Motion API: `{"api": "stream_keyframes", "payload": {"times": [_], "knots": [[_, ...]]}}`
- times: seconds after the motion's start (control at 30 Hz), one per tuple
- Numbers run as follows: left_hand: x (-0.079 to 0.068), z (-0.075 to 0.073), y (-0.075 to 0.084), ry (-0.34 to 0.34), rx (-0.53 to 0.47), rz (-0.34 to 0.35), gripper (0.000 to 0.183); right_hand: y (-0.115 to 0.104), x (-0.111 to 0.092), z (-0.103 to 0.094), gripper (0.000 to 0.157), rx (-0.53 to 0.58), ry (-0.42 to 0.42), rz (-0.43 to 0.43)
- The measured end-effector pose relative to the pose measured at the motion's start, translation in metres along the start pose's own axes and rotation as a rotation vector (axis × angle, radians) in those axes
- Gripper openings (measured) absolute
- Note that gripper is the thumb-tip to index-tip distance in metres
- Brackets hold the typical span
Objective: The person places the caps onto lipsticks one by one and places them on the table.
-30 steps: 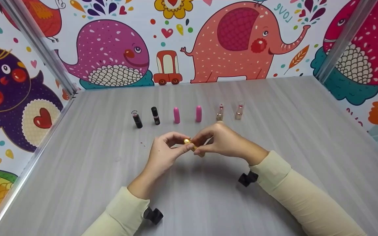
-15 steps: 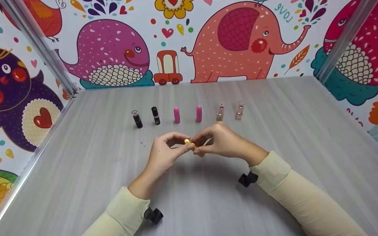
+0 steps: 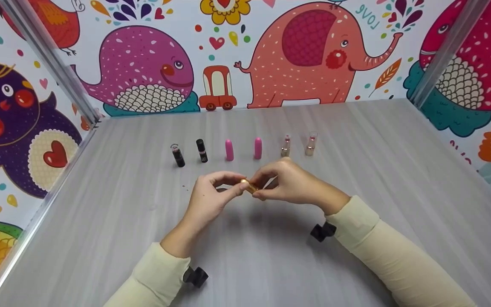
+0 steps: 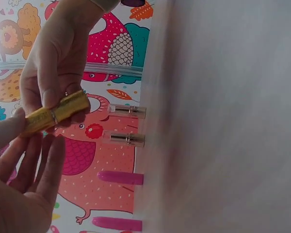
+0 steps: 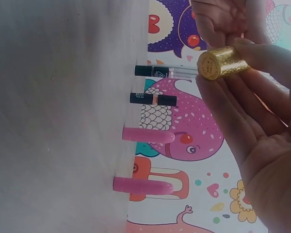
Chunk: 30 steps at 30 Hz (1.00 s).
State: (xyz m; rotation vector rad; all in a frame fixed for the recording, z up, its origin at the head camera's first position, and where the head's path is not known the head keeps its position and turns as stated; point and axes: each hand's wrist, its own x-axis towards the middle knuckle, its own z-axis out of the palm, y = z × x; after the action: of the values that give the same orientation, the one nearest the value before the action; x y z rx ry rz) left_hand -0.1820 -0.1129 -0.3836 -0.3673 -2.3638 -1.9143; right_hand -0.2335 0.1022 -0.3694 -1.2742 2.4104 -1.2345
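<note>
A gold lipstick tube point(image 3: 250, 186) with a textured surface is held level above the table between both hands. My left hand point(image 3: 211, 194) pinches one end of it with thumb and fingers. At the other end my right hand point(image 3: 290, 181) pinches it between thumb and fingertips. The left wrist view shows a thin pale ring around the middle of the gold lipstick point(image 4: 58, 112). Its round base, with a small printed label, faces the camera in the right wrist view, where the gold lipstick point(image 5: 225, 63) rests at my right fingertips.
Behind the hands stands a row of lipsticks: a black one with a clear top point(image 3: 177, 155), a black one point(image 3: 202, 150), two pink ones point(image 3: 229, 150) and two clear-topped gold ones point(image 3: 310, 144). Printed panels point(image 3: 143, 68) edge the grey table point(image 3: 122, 204).
My left hand has shifted slightly left, and more of the gold lipstick shows between the hands. My right hand stays almost in place. The row behind is unchanged.
</note>
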Motion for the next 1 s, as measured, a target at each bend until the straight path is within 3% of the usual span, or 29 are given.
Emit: {"api": "stream_keyframes", "payload": {"times": [0.13, 0.3, 0.47, 0.6, 0.83, 1.0], "knots": [[0.001, -0.007, 0.004, 0.02, 0.073, -0.004, 0.019, 0.002, 0.0, -0.004, 0.017, -0.016, 0.026, 0.014], [0.003, -0.016, 0.006, 0.044, 0.276, 0.01, 0.019, 0.004, -0.001, -0.012, 0.019, -0.028, 0.08, 0.059], [0.004, -0.025, 0.009, 0.073, 0.509, 0.023, 0.037, 0.007, -0.003, -0.026, 0.021, -0.01, 0.174, 0.102], [0.006, -0.034, 0.012, 0.056, 0.644, 0.027, 0.056, 0.009, -0.006, -0.041, 0.021, 0.006, 0.263, 0.132], [0.007, -0.051, 0.016, 0.033, 0.777, 0.05, 0.075, 0.014, -0.014, -0.072, 0.03, 0.008, 0.397, 0.252], [0.009, -0.06, 0.013, 0.02, 0.845, 0.064, 0.083, 0.024, -0.021, -0.091, 0.032, -0.008, 0.493, 0.285]]}}
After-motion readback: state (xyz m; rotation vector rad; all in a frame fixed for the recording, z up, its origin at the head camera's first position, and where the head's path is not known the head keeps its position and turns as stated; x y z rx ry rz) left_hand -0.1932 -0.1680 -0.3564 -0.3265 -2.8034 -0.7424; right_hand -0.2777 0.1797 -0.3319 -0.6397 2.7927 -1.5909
